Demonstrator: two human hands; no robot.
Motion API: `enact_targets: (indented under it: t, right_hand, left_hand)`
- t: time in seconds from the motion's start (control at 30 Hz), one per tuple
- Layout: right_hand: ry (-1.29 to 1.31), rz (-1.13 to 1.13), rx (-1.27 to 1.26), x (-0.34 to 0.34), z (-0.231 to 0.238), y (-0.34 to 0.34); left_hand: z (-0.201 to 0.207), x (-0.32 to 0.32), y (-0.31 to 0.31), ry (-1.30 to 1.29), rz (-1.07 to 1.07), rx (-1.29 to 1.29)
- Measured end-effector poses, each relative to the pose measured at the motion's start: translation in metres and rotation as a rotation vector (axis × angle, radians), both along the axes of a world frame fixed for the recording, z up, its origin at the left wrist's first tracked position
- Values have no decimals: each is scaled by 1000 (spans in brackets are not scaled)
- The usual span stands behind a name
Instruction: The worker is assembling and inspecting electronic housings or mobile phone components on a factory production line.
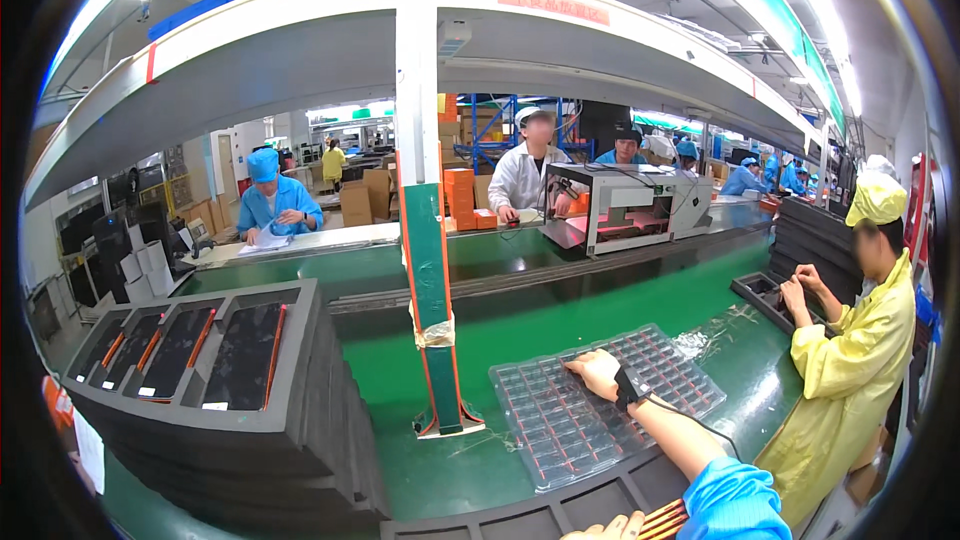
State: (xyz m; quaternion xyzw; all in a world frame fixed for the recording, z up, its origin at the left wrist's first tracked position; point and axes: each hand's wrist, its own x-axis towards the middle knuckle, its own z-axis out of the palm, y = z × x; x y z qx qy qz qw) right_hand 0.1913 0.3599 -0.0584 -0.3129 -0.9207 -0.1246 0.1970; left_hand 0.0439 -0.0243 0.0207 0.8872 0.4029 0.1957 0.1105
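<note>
The right grip (597, 372) is resting over a clear plastic compartment tray (512, 395), its fingers bending down toward the cells. The fingertips are facing away from the viewpoint, so it cannot be determined whether they are pinching a strip. A black wrist strap (628, 387) is encircling the wrist just behind this grip, and a blue sleeve (735, 500) is covering the forearm further back.

The left grip (608, 528), partly cut off by the lower edge, is clasping a bundle of thin orange strips (664, 518); these are projecting to its right, beside the sleeve. More orange strips are lying in the tray cells around and below the right grip.

A black foam tray (563, 515) is lying just beyond the left grip, between it and the clear tray. A stack of black foam trays (340, 440) is standing well to the left of both grips, its top layer holding dark flat panels (245, 350). The green surface (430, 470) is supporting the clear tray beneath the right grip. To the right of that grip, a co-worker in yellow (850, 370) is handling another foam tray (750, 292).
</note>
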Motion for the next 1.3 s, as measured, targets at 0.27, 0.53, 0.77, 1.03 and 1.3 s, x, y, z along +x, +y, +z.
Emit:
enact_targets:
  t: [0.27, 0.53, 0.77, 1.03, 1.3]
  right_hand:
    - [8, 0, 64, 0, 6, 11]
    - [9, -136, -27, -12, -6, 19]
    - [-52, -43, -42, -10, -1, 23]
    - [-166, -120, 265, -16, -12, 20]
    - [102, -156, 101, 15, 9, -26]
  left_hand:
    - [0, -1, 0, 12, 4, 7]
    - [0, 0, -2, 27, 4, 3]
    - [0, 0, -2, 1, 21, 7]
    - [0, 2, -4, 10, 18, 4]
    - [-1, 0, -1, -4, -13, 5]
